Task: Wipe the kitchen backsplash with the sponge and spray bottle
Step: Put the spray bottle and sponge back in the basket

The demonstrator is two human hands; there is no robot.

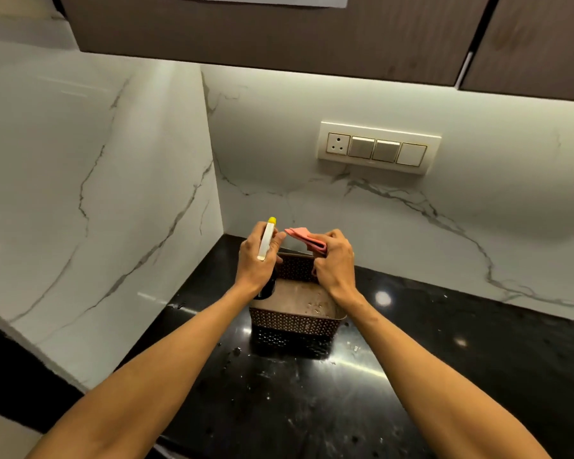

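Both hands were up over the basket (294, 321), which sat on the counter (411, 359) close to the corner of the backsplash (378, 210). The left hand (257, 260) was wrapped round the bottle (267, 238), yellow-tipped nozzle pointing at the wall behind the basket and the dark body hanging under the palm. I couldn't see whether a finger was on the trigger. The right hand (333, 263) pinched the pink sponge (304, 238) above the basket's far rim, just beside the nozzle; it looked thin and folded, almost cloth-like. I couldn't spot any wet patch on the wall, so my guess is this was the get-ready step before the first spray. To do it well, I'd lift both things clear of the basket first so nothing snags the rim. Then I'd swap that pinch for a flat grip with the fingers spread behind the sponge, since a pinch won't press evenly on marble. The switch plate (378, 147) sat up and right of the basket, so I'd spray well away from it and dampen the sponge instead for that bit. There were already drops on the counter in front of the basket, so expect drips.
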